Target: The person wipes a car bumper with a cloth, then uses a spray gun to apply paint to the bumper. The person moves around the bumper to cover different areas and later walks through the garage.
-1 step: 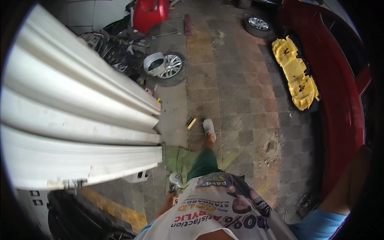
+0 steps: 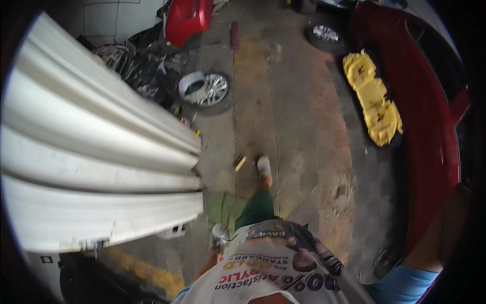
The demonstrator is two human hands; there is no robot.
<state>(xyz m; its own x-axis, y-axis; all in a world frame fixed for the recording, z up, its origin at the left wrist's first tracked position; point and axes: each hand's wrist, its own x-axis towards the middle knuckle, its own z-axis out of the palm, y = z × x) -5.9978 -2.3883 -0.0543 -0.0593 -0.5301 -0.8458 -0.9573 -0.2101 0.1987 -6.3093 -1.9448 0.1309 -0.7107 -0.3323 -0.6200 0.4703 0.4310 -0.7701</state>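
Observation:
My left hand [image 2: 214,255] hangs low beside my shirt, its fingers closed round what looks like a spray gun [image 2: 219,234] with a pale round cup on top. The grip is partly hidden and blurred. My right arm reaches out to the right, next to the red car [image 2: 433,167]. At its end my right hand [image 2: 461,195] fades into the dark rim of the picture, so its fingers cannot be made out, nor whether it touches the car.
White corrugated panels [image 2: 101,152] stand close on my left. A yellow molded piece [image 2: 372,96] lies beside the car. Ahead are a wheel [image 2: 216,90] with a white bucket [image 2: 191,87] on it, another wheel [image 2: 325,34], a red body panel [image 2: 187,20] and a small yellowish block [image 2: 240,163].
The view has shifted and blurred slightly, so the floor things and white panels sit a little lower in it. Both arms keep nearly the same pose, the left hand still on the spray gun.

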